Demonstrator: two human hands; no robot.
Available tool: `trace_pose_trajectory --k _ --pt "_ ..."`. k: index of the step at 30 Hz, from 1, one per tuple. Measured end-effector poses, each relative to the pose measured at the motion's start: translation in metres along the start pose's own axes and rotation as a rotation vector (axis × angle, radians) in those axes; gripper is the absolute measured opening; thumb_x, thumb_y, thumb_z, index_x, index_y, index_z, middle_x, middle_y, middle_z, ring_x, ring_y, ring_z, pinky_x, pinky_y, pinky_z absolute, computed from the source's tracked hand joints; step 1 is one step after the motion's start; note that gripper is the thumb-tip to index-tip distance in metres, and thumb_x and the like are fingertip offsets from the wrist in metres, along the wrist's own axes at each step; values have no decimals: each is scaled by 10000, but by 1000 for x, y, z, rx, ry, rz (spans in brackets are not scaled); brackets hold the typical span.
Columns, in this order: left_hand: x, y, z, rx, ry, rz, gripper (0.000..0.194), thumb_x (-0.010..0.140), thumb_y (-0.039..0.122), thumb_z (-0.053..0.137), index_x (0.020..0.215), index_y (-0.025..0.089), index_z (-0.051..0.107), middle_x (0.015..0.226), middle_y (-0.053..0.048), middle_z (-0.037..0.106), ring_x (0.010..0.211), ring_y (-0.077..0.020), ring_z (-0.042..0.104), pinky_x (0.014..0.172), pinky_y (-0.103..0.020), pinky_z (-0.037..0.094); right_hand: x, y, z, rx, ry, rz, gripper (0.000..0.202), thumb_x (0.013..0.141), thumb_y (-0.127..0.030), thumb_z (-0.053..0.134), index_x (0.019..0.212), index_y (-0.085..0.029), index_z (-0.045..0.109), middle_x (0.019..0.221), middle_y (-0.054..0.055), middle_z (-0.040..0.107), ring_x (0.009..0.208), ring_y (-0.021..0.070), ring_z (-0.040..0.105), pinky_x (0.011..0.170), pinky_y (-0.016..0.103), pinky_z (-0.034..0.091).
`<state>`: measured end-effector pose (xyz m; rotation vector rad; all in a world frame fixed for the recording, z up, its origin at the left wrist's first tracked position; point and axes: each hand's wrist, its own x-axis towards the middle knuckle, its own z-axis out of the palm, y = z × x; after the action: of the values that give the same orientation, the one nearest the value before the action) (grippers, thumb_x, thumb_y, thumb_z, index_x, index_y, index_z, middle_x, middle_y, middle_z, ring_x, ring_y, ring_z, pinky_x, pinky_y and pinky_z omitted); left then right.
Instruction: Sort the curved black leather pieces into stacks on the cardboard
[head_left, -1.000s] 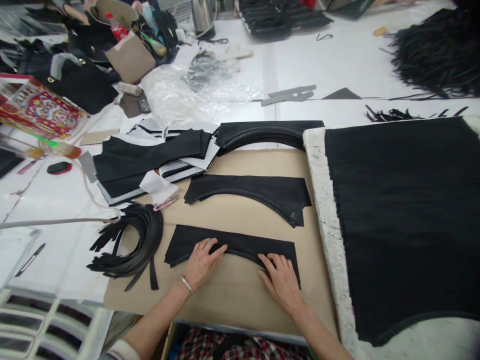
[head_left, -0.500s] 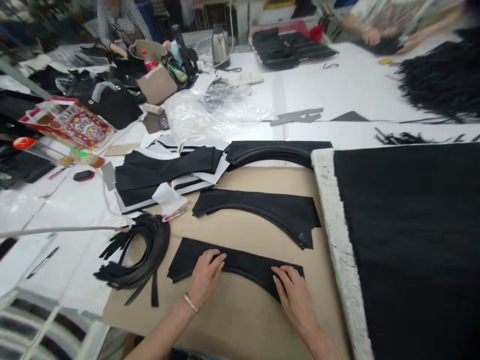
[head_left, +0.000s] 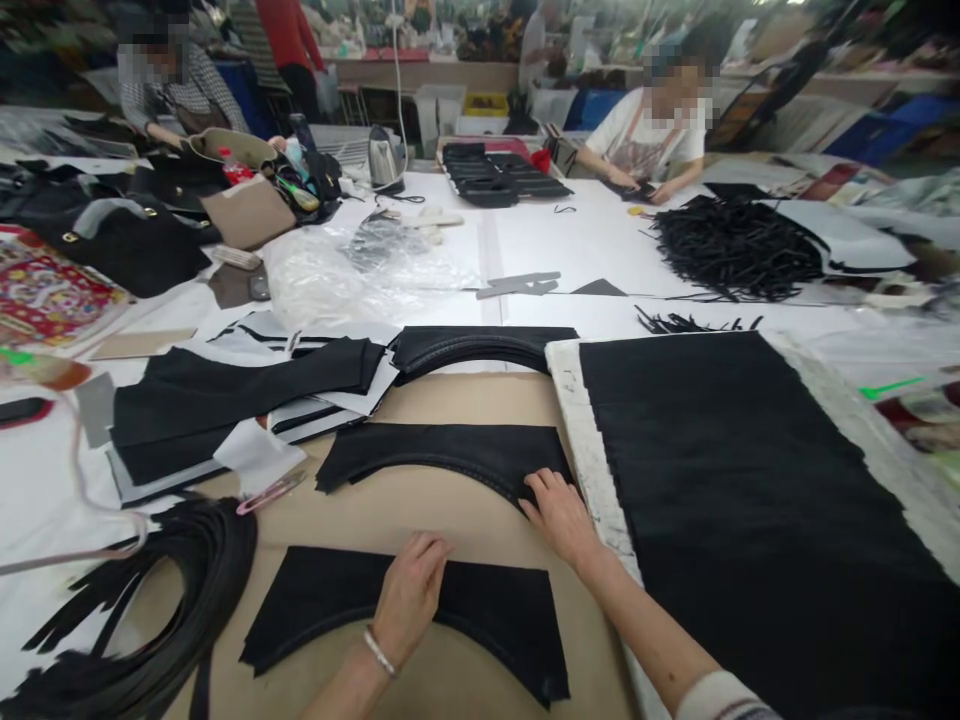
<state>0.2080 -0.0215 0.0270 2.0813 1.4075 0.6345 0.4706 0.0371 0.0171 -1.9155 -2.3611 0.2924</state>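
Observation:
A black curved fabric-like panel point(head_left: 337, 590) lies flat on brown board nearest me, its concave edge towards me. Over its middle is my left hand point(head_left: 411, 590), thumb and fingertips drawn together in a pinch; whatever is between them, if anything, is hidden. My right hand point(head_left: 559, 515) rests its fingertips on the right end of a second black curved panel point(head_left: 450, 445), with thumb and fingers apart. That panel lies farther back and has a ridged seam along its curve. Behind it sits a stack of similar black panels point(head_left: 487, 345).
Left are a coil of black strips point(head_left: 232, 560), pink thread snips point(head_left: 270, 492) and layered black and white pieces point(head_left: 240, 395). A white-edged slab with a black top point(head_left: 720, 480) stands at right. Across the table, a co-worker point(head_left: 652, 150) handles dark pieces beside black strips point(head_left: 735, 245).
My right hand has left the near panel and moved to the right end of the middle one. My left hand's fingers have drawn together. The view has tilted up and shifted right.

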Motion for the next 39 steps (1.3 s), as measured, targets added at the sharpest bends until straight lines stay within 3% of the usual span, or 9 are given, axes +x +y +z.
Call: trace_pose_trajectory --k 4,13,18,26,29,35,39 --pt "17 11 15 -13 -67 10 355 877 85 380 1059 240 643 946 -66 644 895 -188 590 783 -345 530 2 1 -5 -22 -50 -33 127 900 -277 488 989 -229 565 965 63 567 912 222 531 729 342 402" --pt "77 21 53 160 -197 145 471 830 58 398 1258 213 518 1258 -66 570 1119 -229 482 953 -400 439 14 -1 -9 -84 -120 -107 125 910 -235 462 913 -215 584 908 64 602 892 226 551 720 342 362" --pt "84 19 64 220 -242 140 533 804 50 402 1309 206 474 1300 -75 541 1134 -233 468 974 -403 413 18 0 -10 -95 -147 -138 176 917 -194 425 874 -205 595 874 57 619 853 205 564 706 333 328" --pt "89 26 64 238 -308 76 541 804 49 379 1315 208 460 1285 -71 503 1132 -229 435 965 -370 395 25 0 -19 -117 -117 -146 214 941 -189 378 858 -202 575 842 32 621 818 197 568 733 336 285" --pt "92 30 63 145 -299 11 503 803 71 389 1270 210 511 1212 -90 523 1098 -247 434 941 -401 391 32 -5 -38 -128 -72 -144 241 956 -183 343 865 -196 565 825 33 618 793 199 564 754 341 275" --pt "107 37 60 -397 -203 -243 311 732 109 513 992 180 669 1103 -125 556 1113 -295 411 1026 -495 271 39 -27 -87 -173 48 -164 199 928 -132 396 820 -189 553 740 28 598 710 201 557 712 344 263" --pt "113 48 51 -580 -184 -345 281 834 286 470 1032 168 632 1007 -106 616 972 -224 543 895 -380 425 25 -48 -95 -174 78 -202 164 881 -91 464 791 -198 550 726 21 586 700 204 549 688 348 269"
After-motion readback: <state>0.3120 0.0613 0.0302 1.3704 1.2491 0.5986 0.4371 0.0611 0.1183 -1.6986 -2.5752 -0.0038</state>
